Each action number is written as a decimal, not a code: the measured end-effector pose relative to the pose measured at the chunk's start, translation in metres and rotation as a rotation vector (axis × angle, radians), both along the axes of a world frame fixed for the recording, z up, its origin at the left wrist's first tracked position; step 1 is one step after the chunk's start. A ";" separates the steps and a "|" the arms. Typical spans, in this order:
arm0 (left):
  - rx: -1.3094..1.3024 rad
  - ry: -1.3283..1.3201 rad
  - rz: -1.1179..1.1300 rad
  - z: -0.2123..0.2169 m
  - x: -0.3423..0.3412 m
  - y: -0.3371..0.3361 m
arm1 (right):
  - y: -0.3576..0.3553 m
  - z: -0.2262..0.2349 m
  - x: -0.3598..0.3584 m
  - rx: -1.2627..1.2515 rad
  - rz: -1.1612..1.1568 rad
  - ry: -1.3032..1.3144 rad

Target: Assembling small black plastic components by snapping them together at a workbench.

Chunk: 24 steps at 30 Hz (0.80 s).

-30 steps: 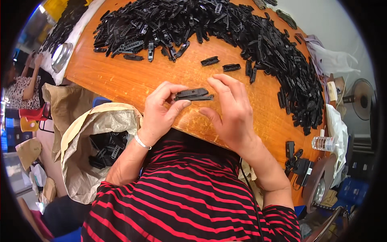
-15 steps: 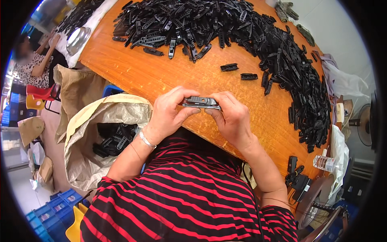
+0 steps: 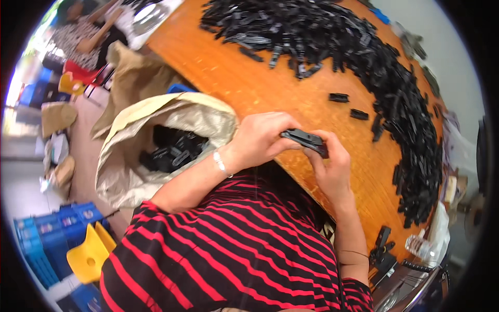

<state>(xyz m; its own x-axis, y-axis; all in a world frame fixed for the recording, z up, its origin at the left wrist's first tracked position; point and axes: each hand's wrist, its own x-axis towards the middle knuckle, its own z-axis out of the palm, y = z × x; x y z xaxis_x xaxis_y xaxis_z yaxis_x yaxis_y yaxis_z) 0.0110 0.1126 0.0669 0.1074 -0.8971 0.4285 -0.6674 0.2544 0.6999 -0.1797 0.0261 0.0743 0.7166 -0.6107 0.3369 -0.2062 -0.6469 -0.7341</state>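
Note:
Both my hands hold one flat black plastic part (image 3: 305, 139) over the near edge of an orange wooden table (image 3: 244, 88). My left hand (image 3: 262, 139) grips its left end, and my right hand (image 3: 330, 169) pinches its right end from below. A long curved heap of the same black parts (image 3: 379, 67) runs across the far and right side of the table. Two single black parts (image 3: 339, 97) lie loose between the heap and my hands. A thin bracelet sits on my left wrist.
An open tan sack (image 3: 156, 140) with black parts inside stands at my left, below the table edge. Another person (image 3: 86, 31) sits at the far left. Blue crates (image 3: 47, 239) and a yellow chair (image 3: 91, 255) are on the floor. A clear bottle (image 3: 423, 247) lies at right.
My hands have lifted the black part off the table and drawn it toward the near edge. The view has swung left, so the sack now shows more fully.

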 end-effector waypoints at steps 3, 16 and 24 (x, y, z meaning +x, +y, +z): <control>0.041 -0.027 0.033 0.013 0.013 0.018 | 0.007 -0.003 0.002 0.117 0.017 0.014; 0.586 -0.229 0.164 0.035 0.082 0.088 | 0.001 -0.029 -0.035 0.059 -0.119 0.182; 0.130 -0.386 -0.053 -0.026 0.004 -0.105 | -0.039 -0.025 -0.093 -0.036 -0.394 0.272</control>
<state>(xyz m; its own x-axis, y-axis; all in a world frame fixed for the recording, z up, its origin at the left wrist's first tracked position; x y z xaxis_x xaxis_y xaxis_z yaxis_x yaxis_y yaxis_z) 0.0146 0.0076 0.0409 -0.0868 -0.9465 0.3109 -0.8757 0.2213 0.4291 -0.2727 -0.0129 0.0491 0.4985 -0.8446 0.1954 -0.6221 -0.5054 -0.5980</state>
